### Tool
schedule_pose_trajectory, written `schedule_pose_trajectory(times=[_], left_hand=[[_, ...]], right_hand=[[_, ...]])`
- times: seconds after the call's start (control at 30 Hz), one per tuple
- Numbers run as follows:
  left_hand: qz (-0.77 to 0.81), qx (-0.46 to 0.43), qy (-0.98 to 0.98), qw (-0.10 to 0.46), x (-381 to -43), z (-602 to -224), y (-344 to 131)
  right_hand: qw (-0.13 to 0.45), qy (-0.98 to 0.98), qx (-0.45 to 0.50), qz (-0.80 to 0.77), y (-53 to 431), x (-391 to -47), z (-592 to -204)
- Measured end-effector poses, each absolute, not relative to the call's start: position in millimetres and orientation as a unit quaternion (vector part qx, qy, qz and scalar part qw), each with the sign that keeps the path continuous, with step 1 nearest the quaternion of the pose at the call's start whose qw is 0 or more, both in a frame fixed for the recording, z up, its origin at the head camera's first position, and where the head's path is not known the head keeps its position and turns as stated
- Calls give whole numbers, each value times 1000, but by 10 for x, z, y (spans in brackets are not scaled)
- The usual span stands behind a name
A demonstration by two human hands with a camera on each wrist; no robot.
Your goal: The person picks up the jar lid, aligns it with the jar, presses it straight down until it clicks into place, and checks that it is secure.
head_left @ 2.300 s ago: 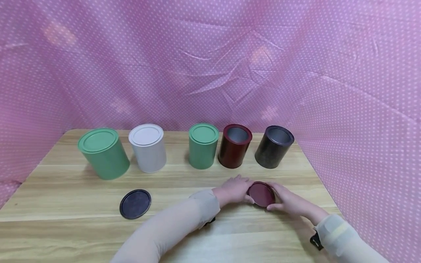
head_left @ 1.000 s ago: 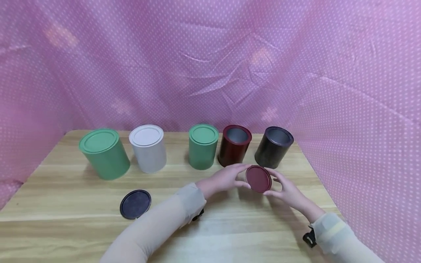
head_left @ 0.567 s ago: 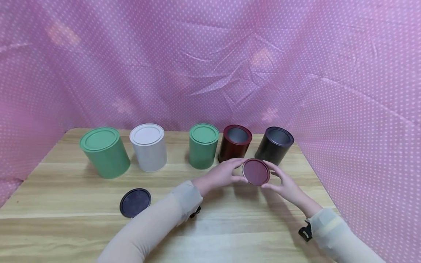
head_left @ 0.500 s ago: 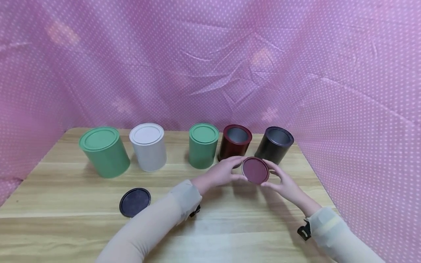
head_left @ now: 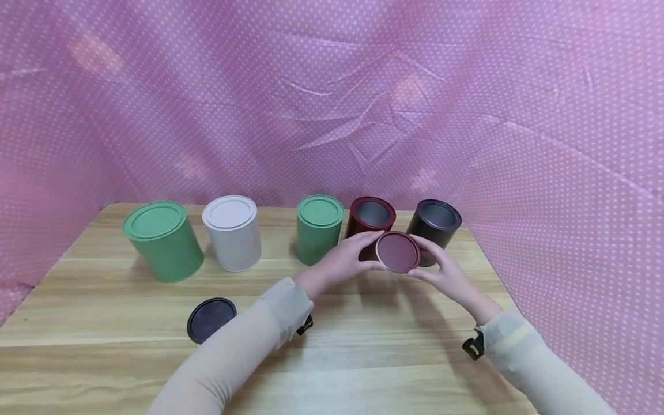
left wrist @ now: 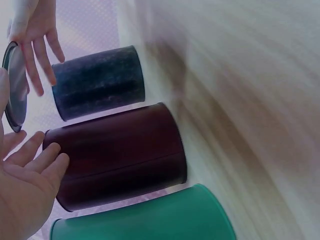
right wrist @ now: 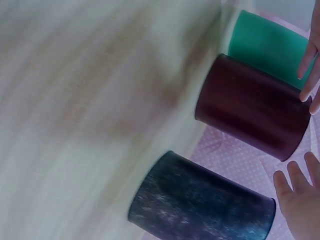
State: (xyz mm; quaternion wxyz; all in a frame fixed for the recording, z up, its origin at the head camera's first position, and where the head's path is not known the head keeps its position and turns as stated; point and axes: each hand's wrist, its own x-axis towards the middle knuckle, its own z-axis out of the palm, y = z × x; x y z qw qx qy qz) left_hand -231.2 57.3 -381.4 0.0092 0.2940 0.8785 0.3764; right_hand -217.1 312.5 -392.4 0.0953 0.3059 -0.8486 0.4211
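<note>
A round dark-red lid [head_left: 397, 252] is held up off the table between my two hands, tilted so its face shows in the head view. My left hand [head_left: 346, 262] pinches its left edge with thumb and fingers. On the opposite edge my right hand [head_left: 442, 273] pinches it the same way. Just behind the lid stands the uncovered dark-red can [head_left: 372, 213], its lower part hidden by the lid and left hand. Right of it is the uncovered black can [head_left: 437, 220], partly behind my right hand. The left wrist view shows the lid [left wrist: 17, 87] edge-on.
A small green can [head_left: 319, 230] with its lid on stands left of the red one. Farther left are a lidded white can [head_left: 233, 236] and a larger lidded green can [head_left: 165, 242]. A black lid [head_left: 210, 318] lies on the wooden table [head_left: 363, 369], partly behind my left sleeve.
Both hands have taken the dark-red lid by its edges, lifted it off the table and carried it away from me and slightly left, towards the red can. The cans have stayed put.
</note>
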Motion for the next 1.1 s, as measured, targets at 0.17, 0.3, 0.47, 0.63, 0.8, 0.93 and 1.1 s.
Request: schedule_pose_trajectory(times=[0.17,0.3,0.47,0.63,0.8,0.93,1.1], left_hand=[[387,288,876,0,-2342,-3735,549],[391,288,874,-12,-2365,-3674,509],[394,286,873,-22,-2409,-3613,470],[391,291,873,-17,-2472,-3559,433],[368,303,879,-21,-2555,-3464,367],[343,315,885,-27,-2638,-3378,332],[311,316,896,-14,-2744,-3285,311]], right_hand=[[77,-843,311,432,3103,-2252,-3818],[48,-839,302,449,3074,-2296,-3752],[24,-843,283,457,3037,-2327,-3679],[32,-844,289,450,3002,-2399,-3629],[52,-840,315,439,2943,-2514,-3591],[51,-841,313,438,2903,-2589,-3551],[30,-852,298,430,2880,-2701,-3485]])
